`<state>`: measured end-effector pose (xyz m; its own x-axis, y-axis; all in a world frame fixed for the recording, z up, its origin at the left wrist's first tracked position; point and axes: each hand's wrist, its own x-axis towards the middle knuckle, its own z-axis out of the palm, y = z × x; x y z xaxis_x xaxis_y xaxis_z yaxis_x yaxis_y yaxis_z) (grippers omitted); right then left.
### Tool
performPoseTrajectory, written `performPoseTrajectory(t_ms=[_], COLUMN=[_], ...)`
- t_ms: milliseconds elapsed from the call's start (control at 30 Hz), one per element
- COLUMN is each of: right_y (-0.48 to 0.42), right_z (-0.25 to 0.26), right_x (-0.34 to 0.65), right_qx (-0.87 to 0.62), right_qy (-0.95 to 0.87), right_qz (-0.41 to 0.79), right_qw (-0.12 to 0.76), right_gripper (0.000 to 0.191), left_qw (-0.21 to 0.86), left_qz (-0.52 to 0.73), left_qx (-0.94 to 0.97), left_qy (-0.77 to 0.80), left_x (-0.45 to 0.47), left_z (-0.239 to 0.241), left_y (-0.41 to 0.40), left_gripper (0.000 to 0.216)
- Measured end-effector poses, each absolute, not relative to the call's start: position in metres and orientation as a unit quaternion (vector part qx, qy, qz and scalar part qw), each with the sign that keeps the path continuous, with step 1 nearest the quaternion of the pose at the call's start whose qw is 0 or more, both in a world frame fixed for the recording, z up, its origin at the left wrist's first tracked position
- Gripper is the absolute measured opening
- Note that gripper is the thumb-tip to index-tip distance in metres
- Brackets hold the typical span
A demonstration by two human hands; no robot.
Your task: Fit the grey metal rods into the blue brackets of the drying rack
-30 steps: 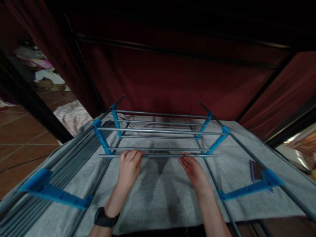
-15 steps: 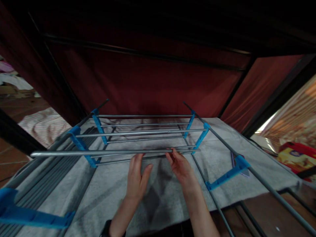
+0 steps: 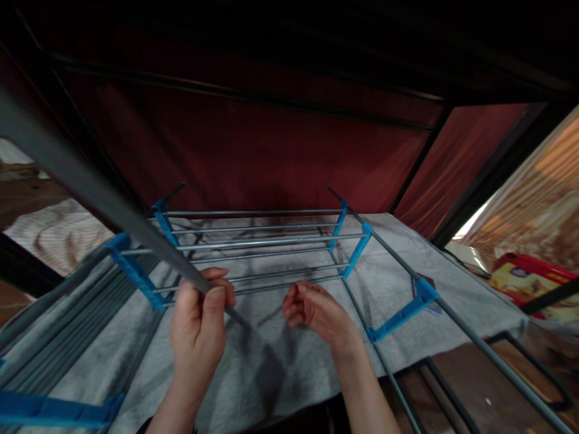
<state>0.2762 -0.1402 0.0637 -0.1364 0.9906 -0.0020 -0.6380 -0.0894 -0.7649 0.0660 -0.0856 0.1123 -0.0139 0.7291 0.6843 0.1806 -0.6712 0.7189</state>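
Note:
My left hand [image 3: 199, 325] is wrapped around a grey metal tube [image 3: 136, 232]. The tube slants, with its near end high at the upper left and its far end pointing down to the right. My right hand [image 3: 316, 310] hovers to the right of that lower end, fingers loosely curled and apart, holding nothing I can see. Beyond both hands lies a partly assembled rack [image 3: 271, 242] of grey tubes joined by blue plastic brackets. One blue bracket [image 3: 402, 310] on the right side has no crossbar on it. Another blue bracket [image 3: 58, 410] shows at the lower left.
Several loose grey tubes [image 3: 85, 313] lie side by side on the left. A grey cloth [image 3: 298, 367] covers the surface beneath the rack. Dark red panels [image 3: 253, 157] in a black frame stand behind, and a red and yellow package [image 3: 527, 280] is at the right.
The tube was level across the rack with both hands at it. Now my left hand has swung it to a slant, moving left, and my right hand is off it.

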Motion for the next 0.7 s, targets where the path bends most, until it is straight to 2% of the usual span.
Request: performPoseTrajectory(t_ms=[133,333,500,700], right_y=[-0.135,-0.129,-0.125,-0.116], right_z=[0.061,0.049,0.044,0.032], right_x=[0.303,0.325,0.328,0.334], right_qx=[-0.346,-0.383,-0.374,-0.387], right_qy=[-0.251,-0.214,-0.204,-0.174], right_qz=[0.572,0.515,0.505,0.478], right_qw=[0.7,0.737,0.75,0.769], right_gripper=[0.033,0.034,0.034,0.032], left_qw=[0.133,0.016,-0.018,0.001], left_qz=[0.536,0.424,0.337,0.265], left_qx=[0.757,0.852,0.882,0.895], left_qy=[0.35,0.308,0.329,0.358], left_x=[0.067,0.075,0.072,0.069], left_z=[0.102,0.052,0.016,0.01], left_y=[-0.073,-0.042,-0.022,-0.017], left_gripper=[0.026,0.03,0.032,0.025])
